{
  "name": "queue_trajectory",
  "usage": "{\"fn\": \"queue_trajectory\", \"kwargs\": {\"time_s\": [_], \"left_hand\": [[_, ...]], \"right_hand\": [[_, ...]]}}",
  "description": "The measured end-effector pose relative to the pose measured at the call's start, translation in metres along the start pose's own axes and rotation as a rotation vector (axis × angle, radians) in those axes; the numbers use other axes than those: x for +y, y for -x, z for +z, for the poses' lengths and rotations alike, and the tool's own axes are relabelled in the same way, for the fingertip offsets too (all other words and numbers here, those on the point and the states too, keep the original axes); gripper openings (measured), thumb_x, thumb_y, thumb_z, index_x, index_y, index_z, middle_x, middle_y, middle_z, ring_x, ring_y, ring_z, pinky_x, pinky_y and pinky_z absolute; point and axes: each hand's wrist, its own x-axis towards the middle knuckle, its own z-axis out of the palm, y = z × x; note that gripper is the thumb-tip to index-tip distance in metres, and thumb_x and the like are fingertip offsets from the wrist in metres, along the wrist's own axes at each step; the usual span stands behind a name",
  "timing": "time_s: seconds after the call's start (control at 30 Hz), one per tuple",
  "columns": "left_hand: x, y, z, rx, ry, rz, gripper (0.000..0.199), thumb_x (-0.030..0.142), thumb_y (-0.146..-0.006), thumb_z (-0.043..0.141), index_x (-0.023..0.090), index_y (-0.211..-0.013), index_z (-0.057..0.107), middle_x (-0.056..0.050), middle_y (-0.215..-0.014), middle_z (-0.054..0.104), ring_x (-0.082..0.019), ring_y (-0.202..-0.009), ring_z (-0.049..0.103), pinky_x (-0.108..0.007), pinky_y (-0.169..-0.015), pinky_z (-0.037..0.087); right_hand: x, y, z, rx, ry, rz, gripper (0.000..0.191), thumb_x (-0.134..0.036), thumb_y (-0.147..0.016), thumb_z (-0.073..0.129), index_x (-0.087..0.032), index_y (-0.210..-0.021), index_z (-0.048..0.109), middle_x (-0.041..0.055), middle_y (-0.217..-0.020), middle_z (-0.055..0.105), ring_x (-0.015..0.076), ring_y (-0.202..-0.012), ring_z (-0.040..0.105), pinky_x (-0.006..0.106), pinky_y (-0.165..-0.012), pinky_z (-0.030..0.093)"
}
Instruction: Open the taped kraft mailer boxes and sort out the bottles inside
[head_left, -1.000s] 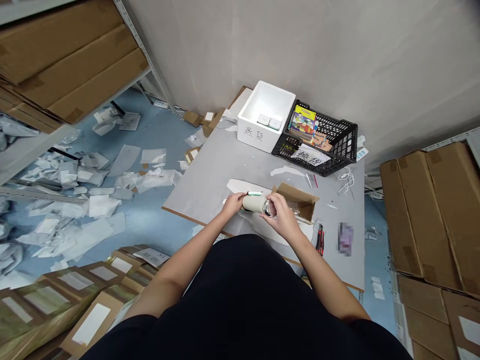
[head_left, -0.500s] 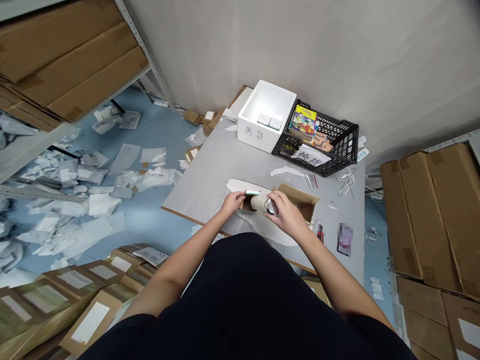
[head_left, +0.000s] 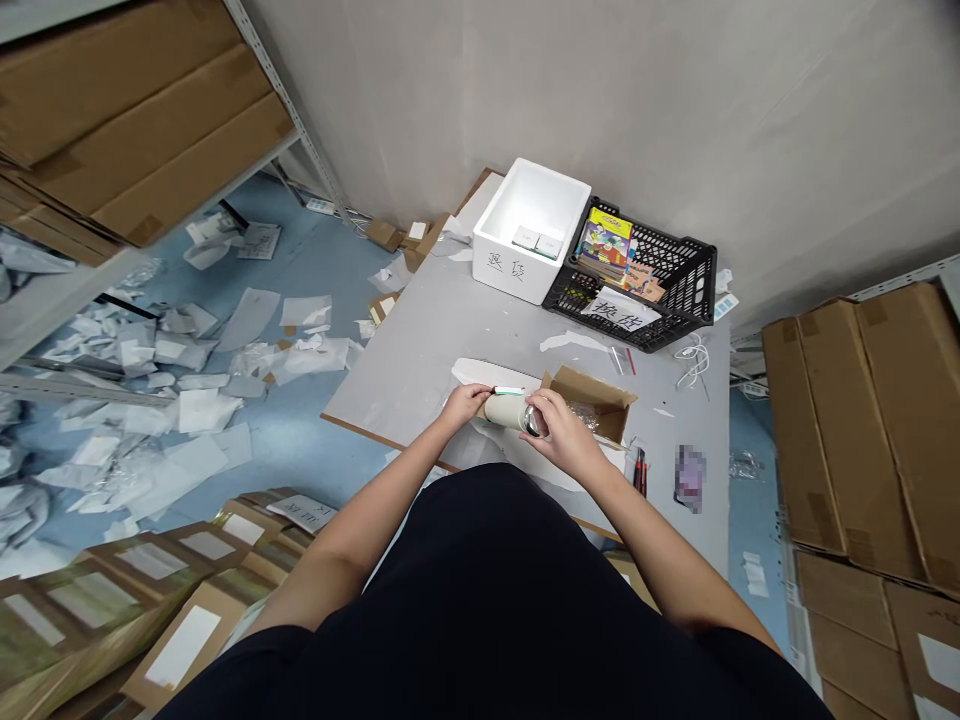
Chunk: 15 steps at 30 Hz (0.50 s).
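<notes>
Over the front of the table, my right hand [head_left: 564, 436] is closed around the shiny metal end of a cream tumbler [head_left: 505, 411], which lies nearly level and points left. My left hand [head_left: 463, 405] pinches a small box [head_left: 511, 391] with a white and green edge. The tumbler's left end is against this box, and its body covers most of the box; whether it is partly inside I cannot tell. Beneath both hands is a white mailing bag [head_left: 491, 371]. An open cardboard carton [head_left: 619, 402] with clear plastic wrap inside stands just right of the tumbler.
At the back of the table [head_left: 397, 380] are a white foam box [head_left: 512, 270] and a black crate [head_left: 675, 335] holding books. A red-and-black cutter [head_left: 640, 473], a blurred phone [head_left: 689, 478] and a white cable [head_left: 694, 362] lie on the right. Cartons and paper scraps surround the table.
The tumbler has swung from tilted up toward me to nearly level, and now covers the small box's dark opening. My right hand has shifted slightly left and down; plastic wrap now shows in the carton.
</notes>
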Motion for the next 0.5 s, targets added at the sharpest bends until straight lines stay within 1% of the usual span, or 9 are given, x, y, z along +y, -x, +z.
{"fn": "queue_trajectory", "kwargs": {"time_s": [0.1, 0.17, 0.37, 0.5], "left_hand": [[0.003, 0.003, -0.002, 0.024, -0.051, 0.018, 0.023, 0.025, -0.083, 0.057, 0.019, -0.098, 0.074, -0.005, -0.102, 0.074, -0.02, -0.096, 0.066, -0.032, -0.091, 0.049], [0.004, 0.004, -0.002, 0.019, -0.052, 0.022, 0.023, 0.025, -0.083, 0.057, 0.019, -0.098, 0.074, -0.005, -0.102, 0.074, -0.02, -0.096, 0.066, -0.031, -0.09, 0.05], [0.003, 0.005, 0.0, 0.006, -0.051, 0.051, 0.024, 0.027, -0.084, 0.056, 0.02, -0.099, 0.073, -0.004, -0.103, 0.073, -0.02, -0.097, 0.066, -0.029, -0.087, 0.049], [0.006, 0.002, 0.002, 0.012, -0.136, 0.059, 0.021, 0.032, -0.083, 0.057, 0.021, -0.091, 0.074, -0.002, -0.094, 0.074, -0.019, -0.088, 0.066, -0.027, -0.078, 0.047]], "right_hand": [[-0.004, -0.002, -0.011, -0.04, 0.084, -0.029, 0.058, -0.025, -0.083, 0.066, -0.027, -0.135, 0.04, 0.014, -0.13, 0.049, 0.0317, -0.113, 0.057, 0.045, -0.085, 0.054], [-0.002, -0.005, -0.013, -0.05, 0.11, -0.025, 0.062, -0.023, -0.081, 0.067, -0.027, -0.136, 0.039, 0.014, -0.13, 0.049, 0.0319, -0.112, 0.057, 0.045, -0.085, 0.054], [0.005, -0.012, -0.008, -0.075, 0.08, -0.073, 0.064, -0.023, -0.081, 0.069, -0.027, -0.136, 0.038, 0.0133, -0.131, 0.049, 0.0308, -0.114, 0.056, 0.044, -0.088, 0.052], [0.001, -0.013, -0.005, -0.085, 0.083, -0.095, 0.062, -0.023, -0.081, 0.068, -0.026, -0.136, 0.039, 0.0138, -0.131, 0.048, 0.0305, -0.114, 0.057, 0.044, -0.087, 0.052]]}}
